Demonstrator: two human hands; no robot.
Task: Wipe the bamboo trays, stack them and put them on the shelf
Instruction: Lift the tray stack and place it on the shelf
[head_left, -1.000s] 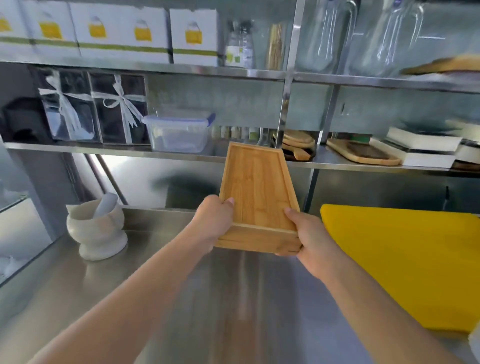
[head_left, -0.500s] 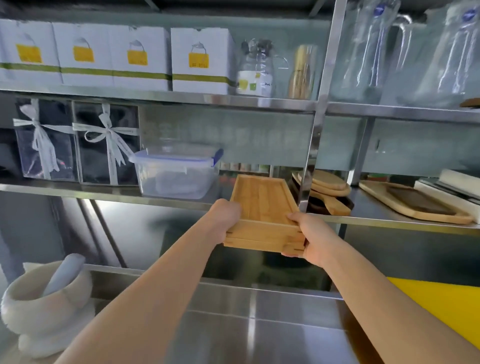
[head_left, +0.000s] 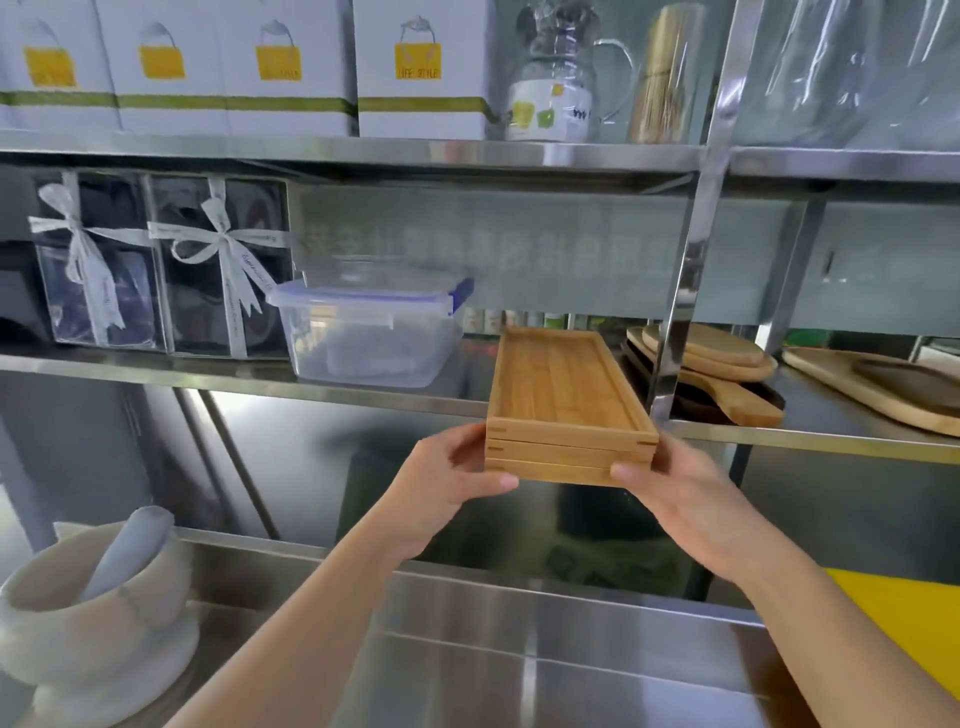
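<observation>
A stack of three bamboo trays lies lengthwise across the front lip of the steel shelf, its far end over the shelf and its near end sticking out past the edge. My left hand holds the stack's near left corner, thumb under the bottom tray. At the near right corner my right hand grips the same stack, thumb on its front face. The trays sit between a clear plastic box and a shelf post.
A clear lidded plastic box stands just left of the trays. The steel post and round wooden boards are close on the right. Ribboned gift boxes sit further left. A stone mortar with pestle and a yellow board lie on the counter.
Both hands lifted the tray stack from above the counter up to shelf height and pushed its far end onto the shelf. The stack went from tilted to level.
</observation>
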